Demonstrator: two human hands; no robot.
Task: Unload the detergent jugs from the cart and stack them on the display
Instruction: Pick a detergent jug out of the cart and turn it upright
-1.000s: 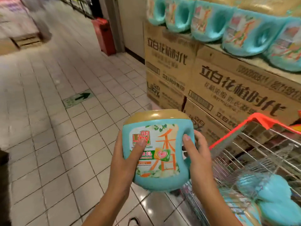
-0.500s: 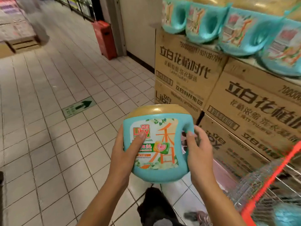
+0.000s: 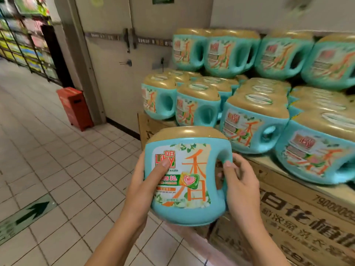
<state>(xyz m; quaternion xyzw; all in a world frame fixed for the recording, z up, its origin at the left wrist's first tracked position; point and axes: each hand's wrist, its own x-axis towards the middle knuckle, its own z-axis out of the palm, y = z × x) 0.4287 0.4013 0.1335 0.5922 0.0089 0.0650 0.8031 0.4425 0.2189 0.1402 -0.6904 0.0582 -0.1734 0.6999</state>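
Note:
I hold a teal detergent jug point(image 3: 192, 181) with a gold lid upright in front of me, label facing me. My left hand point(image 3: 146, 181) grips its left side, thumb lying across the label. My right hand point(image 3: 238, 181) grips the handle side, fingertips on the handle. The jug hangs just left of the front corner of the display, a stack of brown cardboard boxes point(image 3: 299, 214). Several matching jugs point(image 3: 253, 120) stand on the boxes in two tiers. The cart is out of view.
A red bin point(image 3: 75, 108) stands on the tiled floor against a pillar at the left. A grey door point(image 3: 123, 60) is behind the display. A green arrow sticker point(image 3: 28, 214) marks the floor. Wire racks line the far left aisle.
My view has swung up and right from the cart to the display top. The jug, still in both hands, has risen toward the stacked jugs. The cart has left the frame.

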